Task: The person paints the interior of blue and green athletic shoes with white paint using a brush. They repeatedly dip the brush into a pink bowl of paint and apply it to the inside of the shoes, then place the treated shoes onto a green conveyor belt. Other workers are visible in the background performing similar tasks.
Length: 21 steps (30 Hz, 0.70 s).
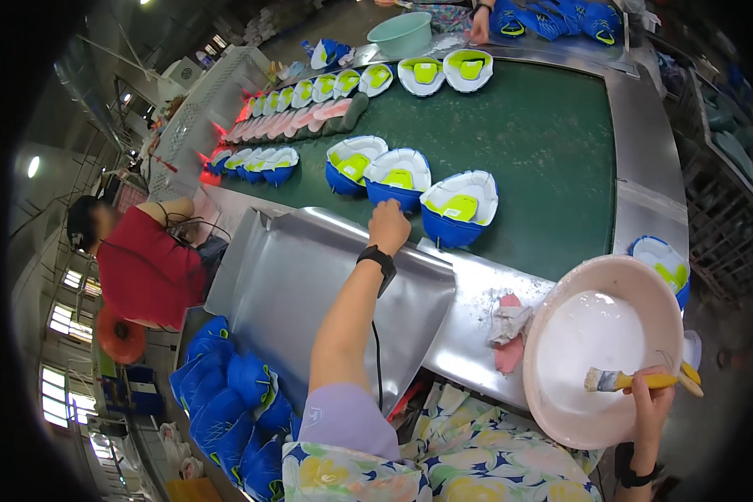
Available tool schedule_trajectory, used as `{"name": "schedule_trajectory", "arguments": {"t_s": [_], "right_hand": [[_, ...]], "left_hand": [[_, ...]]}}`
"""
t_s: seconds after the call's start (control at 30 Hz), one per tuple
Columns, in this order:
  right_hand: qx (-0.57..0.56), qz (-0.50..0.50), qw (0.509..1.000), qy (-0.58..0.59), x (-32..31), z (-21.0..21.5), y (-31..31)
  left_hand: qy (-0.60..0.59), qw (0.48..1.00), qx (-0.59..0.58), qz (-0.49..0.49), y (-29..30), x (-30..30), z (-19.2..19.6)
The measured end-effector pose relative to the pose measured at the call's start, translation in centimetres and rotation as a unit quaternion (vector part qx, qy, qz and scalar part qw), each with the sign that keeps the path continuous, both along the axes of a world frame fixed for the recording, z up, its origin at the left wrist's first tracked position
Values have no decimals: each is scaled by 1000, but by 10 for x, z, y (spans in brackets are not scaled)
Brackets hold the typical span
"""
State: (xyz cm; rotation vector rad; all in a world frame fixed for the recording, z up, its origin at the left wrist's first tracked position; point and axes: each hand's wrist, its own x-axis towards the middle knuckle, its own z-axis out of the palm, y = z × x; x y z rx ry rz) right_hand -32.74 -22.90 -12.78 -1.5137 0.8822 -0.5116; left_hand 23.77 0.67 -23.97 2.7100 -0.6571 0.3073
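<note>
My left hand [389, 226], wearing a black wristband, is closed at the near edge of a blue shoe upper [400, 179] with a white lining and lime-green tongue. The upper stands on the green conveyor belt [552, 142] between two like it, one shoe upper [460, 206] on its right and another [356, 164] on its left. In my right hand [651, 408] is a paintbrush [623, 381] with a yellow handle and pale bristles. Its bristles are over a pink basin [540, 343] of white liquid [590, 335].
A crumpled rag [510, 322] lies beside the basin. Blue uppers [234, 410] are heaped at lower left, near a metal tray [326, 276]. Pink insole-like pieces [301, 120] line the belt toward a red-lit machine. A person in red [155, 263] is at left; a co-worker's hand [479, 25] shows beyond.
</note>
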Motion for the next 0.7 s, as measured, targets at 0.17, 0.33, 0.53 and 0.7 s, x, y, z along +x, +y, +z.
{"name": "schedule_trajectory", "arguments": {"t_s": [0.17,0.33,0.53,0.7], "right_hand": [[-3,-2,1000,-3,-9,-4,4],[-64,38,997,-29,-6,5,9],[-126,49,990,-31,-31,-25,0],[-76,96,990,-74,-29,-33,1]], "left_hand": [[189,962,11,-196,-37,-77,45],[109,991,-24,-76,-38,-69,10],[-35,985,-11,-166,77,-76,111],[23,959,232,160,337,-98,143]]}}
